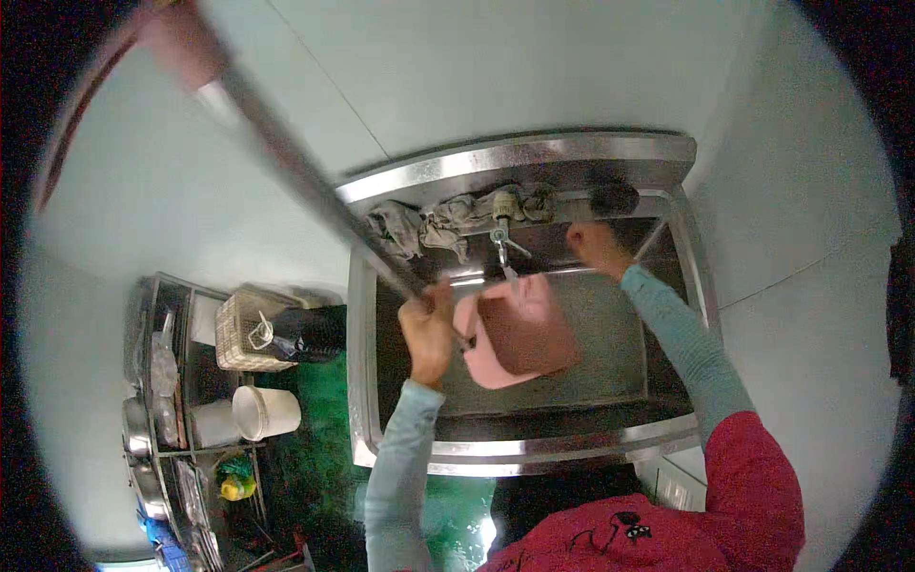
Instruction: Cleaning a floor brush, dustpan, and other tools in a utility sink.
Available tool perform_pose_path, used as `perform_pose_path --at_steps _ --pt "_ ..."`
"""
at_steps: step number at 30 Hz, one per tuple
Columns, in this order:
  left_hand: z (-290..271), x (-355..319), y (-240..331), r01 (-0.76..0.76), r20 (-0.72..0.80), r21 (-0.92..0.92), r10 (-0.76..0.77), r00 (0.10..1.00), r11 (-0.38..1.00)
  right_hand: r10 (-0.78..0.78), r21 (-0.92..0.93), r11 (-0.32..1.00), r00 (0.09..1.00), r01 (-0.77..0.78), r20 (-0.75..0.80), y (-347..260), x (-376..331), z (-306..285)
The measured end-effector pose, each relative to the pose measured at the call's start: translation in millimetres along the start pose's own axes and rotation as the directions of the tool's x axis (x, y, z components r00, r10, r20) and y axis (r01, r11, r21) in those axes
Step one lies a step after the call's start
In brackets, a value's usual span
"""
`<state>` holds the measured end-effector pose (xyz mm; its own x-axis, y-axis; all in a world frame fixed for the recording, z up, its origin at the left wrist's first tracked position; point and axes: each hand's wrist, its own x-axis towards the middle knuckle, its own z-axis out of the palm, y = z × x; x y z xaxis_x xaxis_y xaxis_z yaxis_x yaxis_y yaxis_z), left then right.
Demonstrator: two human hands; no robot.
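My left hand (426,329) is wrapped round a long metal pole (319,195) that rises to the upper left, where its pink end is blurred. The pole's lower end runs to a pink dustpan (483,357), which sits tilted in the steel sink (610,381) under the tap (501,236). The join is partly hidden by my hand. My right hand (598,248) is curled to the right of the tap, apart from the dustpan; blur hides whether anything is in its fingers. Close behind it lies a dark round scrubber-like thing (613,198).
Grey rags (396,227) lie along the sink's back ledge. To the left, a metal rack (181,448) stands near a wicker-look basket (238,329), a black bag (310,331) and a white bucket (267,413). Walls rise behind and to the right of the sink.
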<state>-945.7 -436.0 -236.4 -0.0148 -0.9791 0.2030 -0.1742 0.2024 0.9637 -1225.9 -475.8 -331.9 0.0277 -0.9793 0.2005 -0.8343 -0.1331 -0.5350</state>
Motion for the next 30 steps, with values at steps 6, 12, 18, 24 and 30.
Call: perform_pose_path --at_steps 6,12,18,24,30 --pt "52.4 0.9 -4.0 0.159 0.097 -0.138 -0.147 0.984 0.977 -0.105 0.851 0.511 0.974 -0.121 0.202 18.4 -15.0 144.3" --pt "12.7 -17.7 -21.8 0.172 -0.042 -0.252 -0.188 0.981 0.952 0.137 0.867 -0.132 0.857 -0.481 0.496 -45.7 -13.0 98.9" --pt "-39.7 -41.0 -11.7 0.207 -0.091 -0.054 -0.212 0.973 0.977 0.205 0.779 0.606 0.978 -0.161 0.043 -51.2 -8.1 21.4" --pt "-54.7 -51.9 11.6 0.123 -0.09 0.053 -0.118 0.989 0.991 -0.54 -0.354 0.681 0.766 0.641 0.348 -112.4 24.2 11.5" --pt "-65.2 -54.7 32.0 0.109 -0.169 0.133 -0.086 0.982 0.985 0.148 0.231 0.93 0.865 -0.287 0.479 -136.6 27.0 36.7"
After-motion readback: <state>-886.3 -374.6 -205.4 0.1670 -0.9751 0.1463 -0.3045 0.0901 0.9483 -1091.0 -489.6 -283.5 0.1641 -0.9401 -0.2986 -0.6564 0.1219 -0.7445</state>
